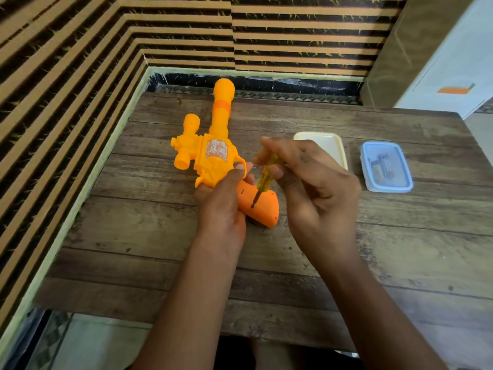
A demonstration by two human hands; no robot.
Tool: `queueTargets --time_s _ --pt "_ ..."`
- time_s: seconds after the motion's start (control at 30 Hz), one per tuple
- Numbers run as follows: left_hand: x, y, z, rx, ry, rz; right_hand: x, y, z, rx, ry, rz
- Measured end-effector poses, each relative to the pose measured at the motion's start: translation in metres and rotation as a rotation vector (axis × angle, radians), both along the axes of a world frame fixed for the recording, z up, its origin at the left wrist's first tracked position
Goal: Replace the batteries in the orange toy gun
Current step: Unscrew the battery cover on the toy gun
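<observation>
The orange toy gun (210, 145) lies on the wooden table (133, 236), barrel pointing away from me, its darker orange grip (262, 206) towards me. My left hand (224, 198) holds the gun at the top of the grip. My right hand (306, 182) grips a small screwdriver (265, 176) with a clear yellow handle. Its tip is set into a screw hole on the side of the grip. No batteries are visible.
A cream tray or lid (333, 145) lies behind my right hand. A clear box with a blue rim (385, 166), holding small items, sits to the right. Striped walls close in the table at left and back; a cabinet (440, 49) stands at back right.
</observation>
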State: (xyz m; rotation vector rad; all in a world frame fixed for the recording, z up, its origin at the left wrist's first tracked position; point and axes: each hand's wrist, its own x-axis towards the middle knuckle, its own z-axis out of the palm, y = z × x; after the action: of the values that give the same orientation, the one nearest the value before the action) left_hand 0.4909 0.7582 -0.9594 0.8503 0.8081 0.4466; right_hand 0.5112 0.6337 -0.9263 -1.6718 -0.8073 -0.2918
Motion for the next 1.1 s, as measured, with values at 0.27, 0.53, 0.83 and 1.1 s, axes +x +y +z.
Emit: queueTargets --time_s 0.27,0.53,0.83,1.1 --pt "0.000 0.000 0.001 -0.001 0.024 -0.017 0.008 0.000 0.001 0.006 0.018 -0.122" --pt "-0.002 -0.005 0.006 -0.004 0.027 -0.023 0.008 0.000 0.002 0.073 0.033 -0.022" --pt "0.000 -0.004 0.007 -0.040 0.029 -0.006 0.008 -0.001 -0.006 0.127 0.067 -0.037" --pt "0.001 -0.002 0.007 -0.050 0.028 -0.015 -0.001 0.007 -0.011 0.169 0.089 -0.047"
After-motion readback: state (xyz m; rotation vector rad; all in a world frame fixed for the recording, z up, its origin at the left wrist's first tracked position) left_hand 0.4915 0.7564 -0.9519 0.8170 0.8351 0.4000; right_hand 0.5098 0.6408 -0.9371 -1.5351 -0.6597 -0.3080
